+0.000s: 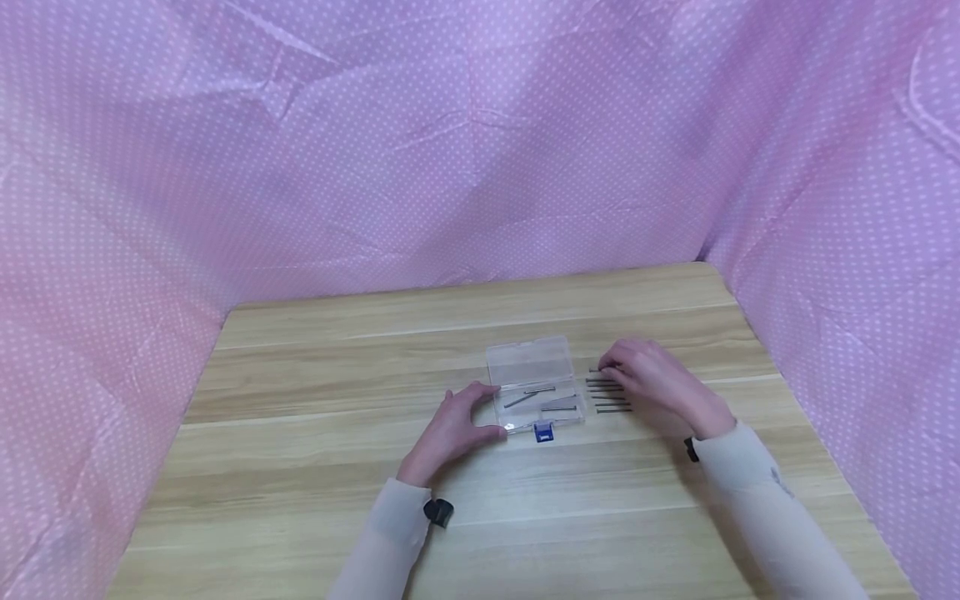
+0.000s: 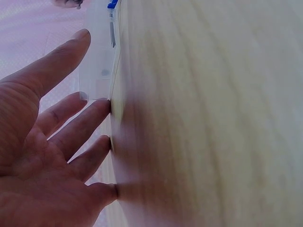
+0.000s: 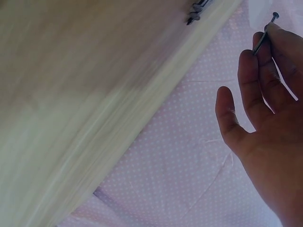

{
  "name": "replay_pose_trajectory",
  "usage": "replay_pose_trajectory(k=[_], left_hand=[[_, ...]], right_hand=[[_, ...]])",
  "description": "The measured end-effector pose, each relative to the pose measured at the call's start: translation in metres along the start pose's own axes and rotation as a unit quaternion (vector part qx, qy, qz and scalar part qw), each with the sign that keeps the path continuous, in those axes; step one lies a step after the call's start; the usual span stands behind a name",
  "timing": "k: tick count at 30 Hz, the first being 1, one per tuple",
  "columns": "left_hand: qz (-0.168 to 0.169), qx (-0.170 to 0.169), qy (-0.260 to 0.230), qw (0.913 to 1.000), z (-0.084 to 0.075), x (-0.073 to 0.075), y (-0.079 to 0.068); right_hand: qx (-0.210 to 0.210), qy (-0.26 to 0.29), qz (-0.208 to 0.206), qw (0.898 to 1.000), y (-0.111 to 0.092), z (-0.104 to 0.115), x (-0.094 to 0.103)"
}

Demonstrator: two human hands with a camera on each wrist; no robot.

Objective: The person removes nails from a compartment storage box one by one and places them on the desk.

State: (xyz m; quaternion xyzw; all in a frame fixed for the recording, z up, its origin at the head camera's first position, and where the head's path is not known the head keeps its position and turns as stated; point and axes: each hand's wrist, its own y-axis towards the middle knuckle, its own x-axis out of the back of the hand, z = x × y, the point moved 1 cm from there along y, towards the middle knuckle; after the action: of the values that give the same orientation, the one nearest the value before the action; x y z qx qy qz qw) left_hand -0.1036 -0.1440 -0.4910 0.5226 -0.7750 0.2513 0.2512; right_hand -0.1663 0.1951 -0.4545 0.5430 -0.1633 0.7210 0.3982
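Observation:
An open clear plastic box (image 1: 528, 423) with a blue latch (image 1: 544, 432) lies on the wooden table, its lid (image 1: 528, 362) folded back. Several metal nails (image 1: 558, 408) are inside. My left hand (image 1: 452, 423) rests at the box's left end, thumb by the front corner and fingers spread; in the left wrist view fingertips (image 2: 106, 105) touch the box's end and the table. To the right of the box, my right hand (image 1: 651, 375) pinches a nail (image 3: 265, 35) between thumb and fingers. Beneath that hand lies a row of several nails (image 1: 611, 398), partly covered by it.
The wooden table (image 1: 315, 467) has rounded far corners. Pink dotted cloth (image 1: 450, 167) hangs behind it and along both sides. A black wrist strap (image 1: 438, 512) shows on the left sleeve, another dark one (image 1: 692, 450) at the right cuff.

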Motion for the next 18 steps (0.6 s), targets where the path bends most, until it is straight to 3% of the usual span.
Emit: replay_pose_trajectory(k=[18], left_hand=[[0.006, 0.012, -0.003, 0.9999, 0.000, 0.001, 0.000]], right_hand=[[-0.028, 0.003, 0.038, 0.999, 0.010, -0.011, -0.009]])
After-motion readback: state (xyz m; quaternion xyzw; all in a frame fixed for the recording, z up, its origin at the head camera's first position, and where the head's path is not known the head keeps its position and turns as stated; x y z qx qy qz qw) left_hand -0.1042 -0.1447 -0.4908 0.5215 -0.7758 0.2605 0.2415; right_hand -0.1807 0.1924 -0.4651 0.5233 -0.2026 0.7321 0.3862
